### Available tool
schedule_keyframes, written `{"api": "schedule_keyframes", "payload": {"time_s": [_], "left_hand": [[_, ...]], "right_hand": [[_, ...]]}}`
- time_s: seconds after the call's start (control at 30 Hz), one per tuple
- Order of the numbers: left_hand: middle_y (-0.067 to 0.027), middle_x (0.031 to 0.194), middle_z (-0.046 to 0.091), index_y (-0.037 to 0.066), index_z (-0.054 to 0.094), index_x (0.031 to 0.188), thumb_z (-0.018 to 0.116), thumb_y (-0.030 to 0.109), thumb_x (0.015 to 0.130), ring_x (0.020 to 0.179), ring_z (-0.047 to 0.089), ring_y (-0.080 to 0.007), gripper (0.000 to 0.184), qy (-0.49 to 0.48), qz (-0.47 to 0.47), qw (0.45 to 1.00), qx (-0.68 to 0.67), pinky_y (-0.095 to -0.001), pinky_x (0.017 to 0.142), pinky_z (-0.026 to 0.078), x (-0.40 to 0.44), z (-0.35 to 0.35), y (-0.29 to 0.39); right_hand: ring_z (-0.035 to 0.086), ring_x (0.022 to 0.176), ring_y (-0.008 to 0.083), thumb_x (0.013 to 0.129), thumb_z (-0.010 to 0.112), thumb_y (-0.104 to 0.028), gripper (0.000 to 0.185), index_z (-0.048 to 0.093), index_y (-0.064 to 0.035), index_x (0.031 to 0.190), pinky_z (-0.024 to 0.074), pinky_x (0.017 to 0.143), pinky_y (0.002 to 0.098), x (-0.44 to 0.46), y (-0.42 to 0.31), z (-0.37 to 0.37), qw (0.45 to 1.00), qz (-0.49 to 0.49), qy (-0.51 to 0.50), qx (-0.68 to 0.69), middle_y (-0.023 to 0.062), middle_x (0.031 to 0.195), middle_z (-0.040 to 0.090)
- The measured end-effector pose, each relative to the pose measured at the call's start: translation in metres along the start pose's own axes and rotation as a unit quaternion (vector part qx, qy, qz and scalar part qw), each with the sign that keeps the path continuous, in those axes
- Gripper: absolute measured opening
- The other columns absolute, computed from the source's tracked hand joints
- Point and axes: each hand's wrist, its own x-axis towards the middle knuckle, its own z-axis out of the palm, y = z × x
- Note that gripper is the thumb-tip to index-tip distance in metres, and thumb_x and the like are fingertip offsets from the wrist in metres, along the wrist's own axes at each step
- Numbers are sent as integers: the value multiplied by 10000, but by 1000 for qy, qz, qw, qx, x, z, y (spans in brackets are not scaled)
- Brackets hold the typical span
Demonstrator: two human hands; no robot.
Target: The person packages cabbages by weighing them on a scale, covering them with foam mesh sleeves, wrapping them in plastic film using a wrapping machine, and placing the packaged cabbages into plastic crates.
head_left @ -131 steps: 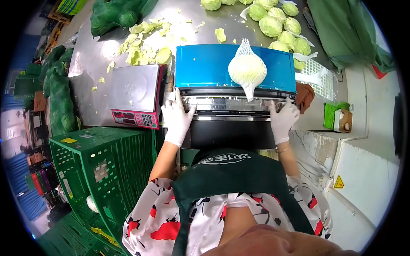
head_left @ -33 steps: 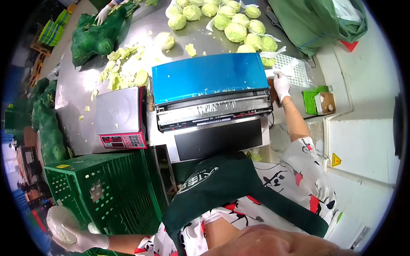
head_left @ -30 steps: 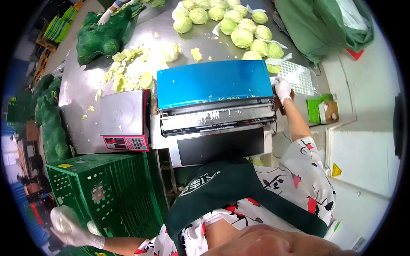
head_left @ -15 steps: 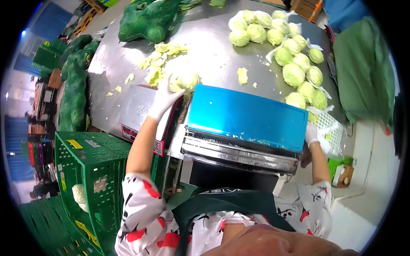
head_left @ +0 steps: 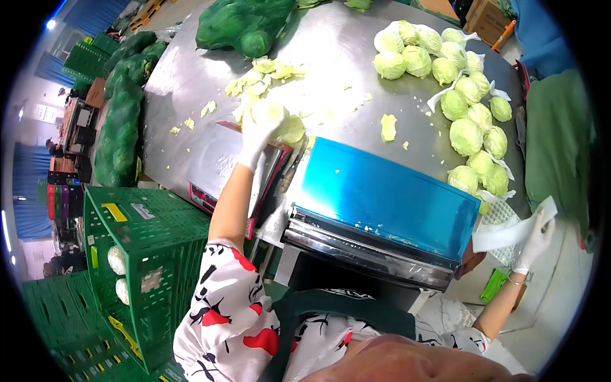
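My left hand, in a white glove, reaches over the scale and closes on a pale green cabbage; glare washes out part of the fingers. Another cabbage lies right beside it. My right hand, gloved too, is raised at the right and grips a white foam net sleeve, which hangs out to the left. Below that sleeve is a white net-patterned stack. Between my arms stands a machine with a blue top.
Several cabbages, some in white nets, line the right of the metal table. Loose leaves lie beyond my left hand. A green mesh sack sits at the back. Green crates stand at the lower left.
My right hand has moved out to the right from beside the machine and lifted a white foam net sleeve. My left hand, open before, has closed on a cabbage. The view has shifted slightly.
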Motion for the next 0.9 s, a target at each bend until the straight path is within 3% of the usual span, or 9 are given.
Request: {"api": "schedule_keyframes", "payload": {"time_s": [0.27,0.37,0.43,0.47,0.53,0.6,0.7,0.77,0.9], "left_hand": [[-243,1308,457,-1,316,1425,885,319,561,1243,455,-402,1084,-73,12,910,407,-440,1027,447,-88,-137,28],[-283,1394,405,-21,261,1462,876,421,602,1316,402,-419,1146,-51,32,931,360,-438,1067,410,-96,-147,18],[-254,1424,403,-24,283,1465,827,458,678,1295,429,-417,1071,12,63,895,442,-478,1060,399,-108,-150,35],[-239,1437,406,-17,314,1456,799,434,721,1312,418,-411,989,12,80,921,380,-481,1067,390,-116,-155,49],[-207,1463,407,4,372,1442,744,355,797,1340,407,-386,823,-45,41,990,128,-476,1087,366,-149,-147,60],[-178,1472,412,29,401,1446,703,254,844,1353,415,-344,710,-162,-32,981,-106,-446,1109,346,-204,-123,91],[-154,1457,440,24,407,1456,684,161,865,1340,440,-276,667,-225,107,950,-187,-378,1128,326,-257,-101,139],[-149,1446,454,14,408,1454,703,160,865,1352,418,-237,675,-224,-6,886,-406,-353,1140,303,-270,-87,133],[-100,1376,534,34,574,1261,652,99,924,1396,353,-208,352,-244,65,894,-370,-361,1127,316,-270,-100,111]], "right_hand": [[516,1235,220,916,530,31,554,387,33,1451,409,1060,320,-64,-169,63,964,-68,-109,232,149,1458,413],[583,991,103,962,526,-64,384,519,29,1334,485,859,231,-76,-156,90,928,61,-237,282,66,1156,618],[570,1175,204,926,584,-79,430,516,38,1334,442,1027,291,-107,-162,112,877,143,-306,341,124,1274,597],[583,1138,191,930,593,-92,376,551,26,1285,460,987,287,-125,-152,130,702,286,-396,518,120,1241,603],[594,1069,161,939,599,-107,260,605,1,1176,481,922,278,-170,-177,147,670,328,-486,456,112,1179,609],[585,1027,145,943,598,-102,149,623,-12,1059,476,895,277,-254,-258,159,808,175,-513,230,100,1130,600],[566,1049,178,927,632,-92,93,618,-1,938,447,925,303,-327,-259,195,749,138,-513,397,94,1119,587],[554,1069,195,903,667,-81,87,625,-6,913,431,950,316,-357,-270,201,851,-65,-406,326,109,1159,584],[583,929,141,973,579,-86,61,604,-31,980,470,826,275,-371,-299,199,849,144,-325,390,60,1049,611]]}}
